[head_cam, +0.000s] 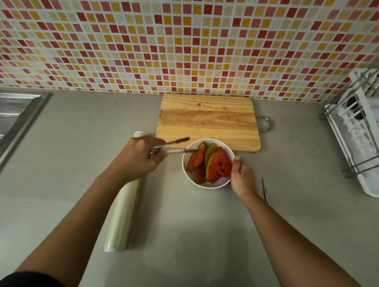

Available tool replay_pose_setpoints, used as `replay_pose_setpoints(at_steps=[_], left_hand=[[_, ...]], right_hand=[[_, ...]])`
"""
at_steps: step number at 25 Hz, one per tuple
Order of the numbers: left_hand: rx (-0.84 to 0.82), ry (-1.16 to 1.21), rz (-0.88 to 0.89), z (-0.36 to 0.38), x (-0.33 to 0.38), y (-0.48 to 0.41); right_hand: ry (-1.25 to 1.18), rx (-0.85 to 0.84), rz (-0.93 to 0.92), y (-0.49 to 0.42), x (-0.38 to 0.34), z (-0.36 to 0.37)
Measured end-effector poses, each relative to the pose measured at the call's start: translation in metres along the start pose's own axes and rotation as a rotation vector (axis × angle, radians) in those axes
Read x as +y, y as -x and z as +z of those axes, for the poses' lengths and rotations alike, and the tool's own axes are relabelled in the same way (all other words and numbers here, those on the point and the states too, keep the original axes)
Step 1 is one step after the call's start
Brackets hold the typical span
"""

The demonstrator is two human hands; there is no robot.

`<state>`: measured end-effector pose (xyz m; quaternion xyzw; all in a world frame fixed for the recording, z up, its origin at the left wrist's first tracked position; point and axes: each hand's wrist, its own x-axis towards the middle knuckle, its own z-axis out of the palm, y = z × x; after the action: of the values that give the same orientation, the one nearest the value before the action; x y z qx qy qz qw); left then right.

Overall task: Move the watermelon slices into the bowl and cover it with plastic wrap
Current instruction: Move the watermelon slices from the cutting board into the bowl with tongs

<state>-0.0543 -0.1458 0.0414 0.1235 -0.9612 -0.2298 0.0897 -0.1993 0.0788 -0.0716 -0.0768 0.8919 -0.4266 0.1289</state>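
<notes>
A white bowl (189, 174) stands on the grey counter just in front of the wooden cutting board (207, 118). Several watermelon slices (217, 166) lie inside it, red flesh up. My left hand (139, 158) grips metal tongs (175, 146), whose tips reach over the bowl's left rim and touch a slice. My right hand (242, 178) holds the bowl's right side, thumb on the rim. A roll of plastic wrap (122, 218) lies on the counter under my left forearm, partly hidden by the hand.
A steel sink (7, 123) is at the far left. A white dish rack (366, 135) stands at the right edge. A thin metal tool (265, 191) lies right of my right wrist. The tiled wall rises behind the board.
</notes>
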Motion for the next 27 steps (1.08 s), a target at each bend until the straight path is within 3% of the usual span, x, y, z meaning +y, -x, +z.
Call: replay_pose_setpoints(at_steps=[3, 6, 9, 14, 19, 21, 24, 27], left_hand=[[0.136, -0.002, -0.230, 0.017, -0.008, -0.040], [0.143, 0.079, -0.538, 0.058, -0.006, -0.082], [0.154, 0.094, -0.683, 0.087, -0.005, -0.111], [0.168, -0.051, -0.653, 0.109, -0.015, -0.133], [0.086, -0.043, -0.616, 0.108, -0.023, -0.130], [0.135, -0.023, -0.607, 0.100, -0.018, -0.124], [0.260, 0.153, -0.489, 0.090, -0.004, -0.091], [0.094, 0.458, -0.529, 0.095, 0.019, -0.038]], right_hand=[[-0.004, 0.003, 0.002, 0.000, -0.001, 0.001], [0.003, 0.015, 0.010, -0.001, -0.001, 0.001], [-0.022, 0.018, 0.001, -0.001, 0.001, 0.001], [-0.040, 0.026, -0.011, 0.001, 0.004, 0.002], [-0.049, 0.035, -0.009, 0.001, 0.004, 0.003], [-0.032, 0.039, -0.013, 0.000, 0.003, 0.003], [-0.028, 0.041, -0.021, 0.001, 0.001, 0.001], [-0.010, 0.030, -0.002, 0.002, -0.004, -0.001]])
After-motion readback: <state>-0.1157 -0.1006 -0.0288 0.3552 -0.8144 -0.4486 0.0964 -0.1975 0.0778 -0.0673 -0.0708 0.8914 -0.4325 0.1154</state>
